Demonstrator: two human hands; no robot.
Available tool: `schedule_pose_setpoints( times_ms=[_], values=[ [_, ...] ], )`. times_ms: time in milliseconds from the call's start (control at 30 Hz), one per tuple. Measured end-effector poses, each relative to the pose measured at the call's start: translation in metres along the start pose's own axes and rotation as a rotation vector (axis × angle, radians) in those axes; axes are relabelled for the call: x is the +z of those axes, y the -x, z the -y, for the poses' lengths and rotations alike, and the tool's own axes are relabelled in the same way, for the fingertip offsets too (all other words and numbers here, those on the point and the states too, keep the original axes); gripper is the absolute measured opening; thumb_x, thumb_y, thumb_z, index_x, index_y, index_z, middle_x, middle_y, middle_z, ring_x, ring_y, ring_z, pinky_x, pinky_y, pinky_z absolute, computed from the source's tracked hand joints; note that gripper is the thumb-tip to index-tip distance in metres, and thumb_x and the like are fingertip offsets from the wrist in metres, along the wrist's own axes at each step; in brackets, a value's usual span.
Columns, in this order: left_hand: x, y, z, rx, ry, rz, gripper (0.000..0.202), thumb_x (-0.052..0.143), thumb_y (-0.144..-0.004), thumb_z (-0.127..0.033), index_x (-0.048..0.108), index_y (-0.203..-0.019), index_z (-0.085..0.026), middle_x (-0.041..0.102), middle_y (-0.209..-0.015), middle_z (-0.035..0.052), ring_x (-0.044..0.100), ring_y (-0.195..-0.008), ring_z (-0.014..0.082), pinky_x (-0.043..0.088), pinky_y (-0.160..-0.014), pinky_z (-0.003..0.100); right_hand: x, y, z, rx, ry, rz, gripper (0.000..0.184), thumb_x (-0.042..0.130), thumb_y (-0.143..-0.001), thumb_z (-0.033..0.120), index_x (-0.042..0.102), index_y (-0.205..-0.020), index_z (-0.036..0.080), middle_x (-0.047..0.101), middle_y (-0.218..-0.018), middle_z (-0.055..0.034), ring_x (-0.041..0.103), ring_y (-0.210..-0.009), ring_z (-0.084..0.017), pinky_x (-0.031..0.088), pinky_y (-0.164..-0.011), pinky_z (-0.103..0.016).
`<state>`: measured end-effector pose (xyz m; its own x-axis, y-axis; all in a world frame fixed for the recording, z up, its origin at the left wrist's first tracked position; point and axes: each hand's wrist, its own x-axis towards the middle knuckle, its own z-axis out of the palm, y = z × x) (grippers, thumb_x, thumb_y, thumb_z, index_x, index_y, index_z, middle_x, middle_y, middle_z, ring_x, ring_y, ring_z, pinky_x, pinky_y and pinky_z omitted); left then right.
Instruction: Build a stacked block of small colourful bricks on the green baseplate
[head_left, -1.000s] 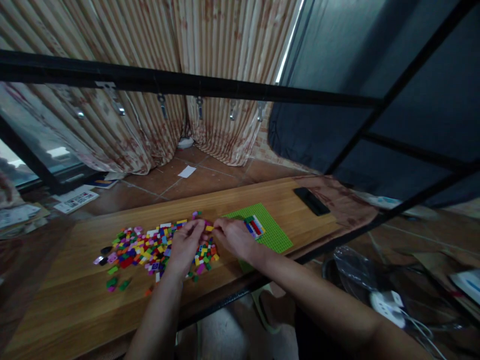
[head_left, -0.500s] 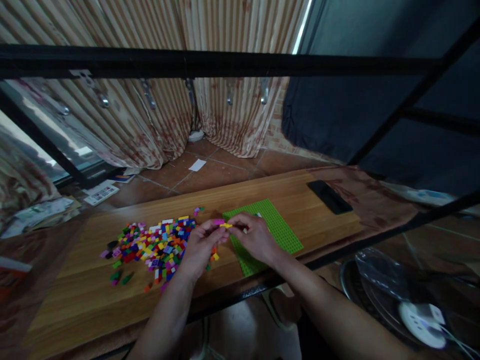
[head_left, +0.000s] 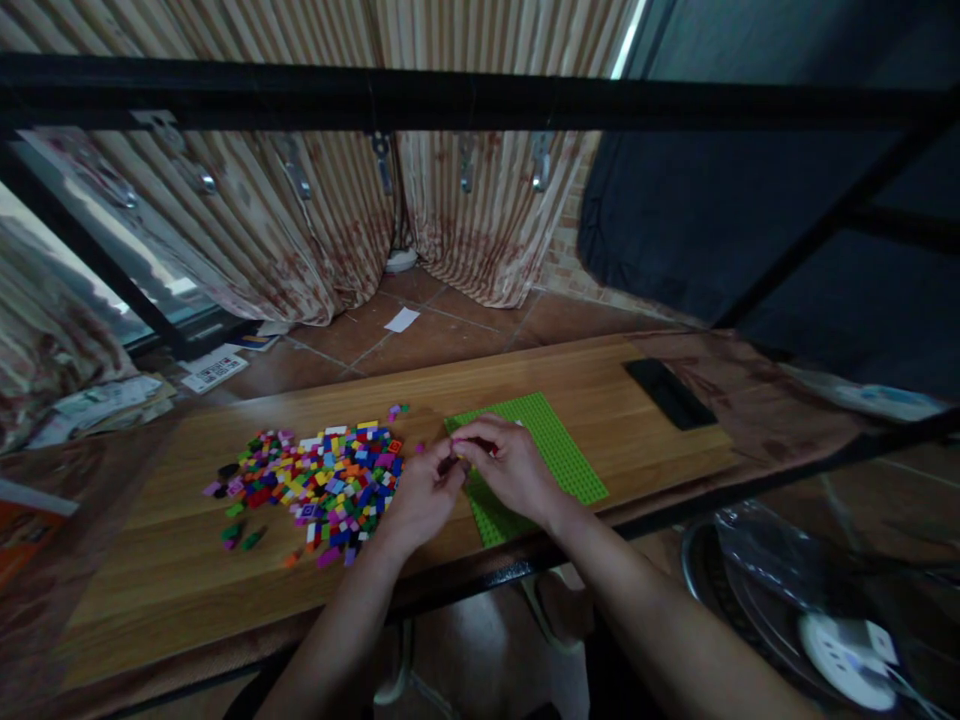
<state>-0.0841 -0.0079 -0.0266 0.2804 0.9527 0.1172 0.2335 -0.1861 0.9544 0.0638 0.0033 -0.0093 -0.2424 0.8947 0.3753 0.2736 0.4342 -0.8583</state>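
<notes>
My left hand [head_left: 426,492] and my right hand [head_left: 508,466] meet over the left edge of a green studded baseplate [head_left: 564,450]. Their fingertips are closed together around small toy bricks [head_left: 457,456], of which only specks of pink and yellow show. The fingers hide the rest, so I cannot tell how the bricks are joined. Partly under my right hand, a bit of white and red shows near the plate. To the left of my left hand spreads a pile of loose multicoloured toy bricks [head_left: 330,480].
The wooden table [head_left: 172,600] carries a black phone-like slab [head_left: 670,394] at its right end. A black metal bar [head_left: 480,102] crosses in front at height. Lower right stand a white power strip [head_left: 847,655] and a clear plastic bag [head_left: 765,545]. Papers [head_left: 214,370] lie on the floor.
The fingers have closed further over the pink and yellow bricks, which showed plainly before. My left hand has drawn nearer my right. The view has shifted slightly.
</notes>
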Motion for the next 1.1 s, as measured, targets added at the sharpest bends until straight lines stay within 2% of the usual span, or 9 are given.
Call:
schedule_pose_setpoints(
  times_ms=[100,200,267,367,500,600,767,967,1100],
  values=[
    [-0.002,0.001,-0.003,-0.056,0.005,0.003,0.012,0.053,-0.084,-0.025,0.062,-0.084,-0.017,0.060,-0.071,-0.0016,0.058,-0.068,0.0139,0.045,-0.068,0.025,-0.005,-0.007,-0.004,0.182,-0.231,-0.136,0.011,0.066,-0.079,0.030,0.072,-0.081,0.021,0.066,-0.071,0.0009,0.059,-0.066,-0.012,0.047,-0.064,-0.027],
    [-0.005,0.002,-0.004,-0.100,0.058,-0.015,0.016,0.056,-0.083,-0.032,0.061,-0.081,-0.017,0.062,-0.071,-0.0011,0.061,-0.069,0.0142,0.046,-0.066,0.025,-0.021,-0.014,-0.012,0.341,-0.444,-0.264,0.019,0.072,-0.071,0.037,0.071,-0.079,0.019,0.063,-0.062,0.0027,0.054,-0.055,-0.010,0.046,-0.055,-0.025],
    [-0.006,0.002,-0.003,-0.145,0.122,-0.044,0.020,0.057,-0.082,-0.037,0.060,-0.081,-0.017,0.063,-0.069,-0.0006,0.063,-0.067,0.0147,0.047,-0.064,0.025,-0.035,-0.017,-0.019,0.366,-0.463,-0.309,0.022,0.075,-0.067,0.037,0.071,-0.079,0.019,0.065,-0.063,0.0018,0.056,-0.057,-0.011,0.047,-0.057,-0.025],
    [-0.005,0.000,-0.002,-0.242,0.208,-0.106,0.026,0.060,-0.078,-0.042,0.059,-0.078,-0.017,0.064,-0.065,-0.0002,0.063,-0.062,0.0149,0.048,-0.060,0.025,-0.050,-0.018,-0.030,0.323,-0.345,-0.325,0.021,0.075,-0.067,0.034,0.072,-0.081,0.019,0.070,-0.073,-0.0008,0.061,-0.065,-0.013,0.051,-0.064,-0.028],
    [0.000,-0.005,-0.001,-0.322,0.286,-0.178,0.032,0.062,-0.076,-0.049,0.058,-0.076,-0.017,0.064,-0.062,-0.0011,0.063,-0.057,0.0143,0.050,-0.059,0.025,-0.056,-0.014,-0.035,0.204,-0.113,-0.242,0.016,0.067,-0.077,0.029,0.073,-0.087,0.018,0.072,-0.087,-0.0046,0.065,-0.081,-0.017,0.052,-0.078,-0.033],
    [0.004,-0.007,0.002,-0.328,0.292,-0.175,0.034,0.064,-0.074,-0.051,0.058,-0.074,-0.018,0.063,-0.060,-0.0015,0.064,-0.056,0.0150,0.050,-0.057,0.026,-0.054,-0.010,-0.030,0.110,0.090,-0.145,0.015,0.061,-0.084,0.024,0.072,-0.092,0.019,0.071,-0.091,-0.0054,0.065,-0.085,-0.018,0.051,-0.081,-0.035],
    [0.009,-0.009,0.010,-0.250,0.168,-0.157,0.025,0.061,-0.077,-0.040,0.065,-0.086,-0.017,0.064,-0.066,-0.0013,0.064,-0.058,0.0149,0.049,-0.056,0.025,-0.049,-0.008,-0.023,-0.096,0.442,0.102,0.017,0.058,-0.088,0.017,0.073,-0.093,0.023,0.070,-0.089,-0.0049,0.059,-0.090,-0.020,0.044,-0.086,-0.037],
    [0.017,-0.008,0.014,-0.193,0.023,-0.113,0.034,0.055,-0.082,-0.029,0.067,-0.112,-0.019,0.066,-0.071,-0.0003,0.062,-0.056,0.0144,0.045,-0.053,0.024,-0.045,-0.010,-0.027,-0.188,0.536,0.215,0.022,0.053,-0.091,0.015,0.073,-0.093,0.022,0.068,-0.086,-0.0041,0.056,-0.085,-0.018,0.041,-0.087,-0.036],
    [0.024,-0.005,0.013,-0.122,-0.064,-0.104,0.038,0.055,-0.082,-0.026,0.065,-0.118,-0.019,0.065,-0.066,-0.0003,0.057,-0.053,0.0144,0.040,-0.051,0.025,-0.043,-0.010,-0.028,-0.200,0.531,0.222,0.023,0.050,-0.092,0.015,0.072,-0.092,0.021,0.067,-0.087,-0.0049,0.055,-0.086,-0.018,0.041,-0.085,-0.035]
  ],
)
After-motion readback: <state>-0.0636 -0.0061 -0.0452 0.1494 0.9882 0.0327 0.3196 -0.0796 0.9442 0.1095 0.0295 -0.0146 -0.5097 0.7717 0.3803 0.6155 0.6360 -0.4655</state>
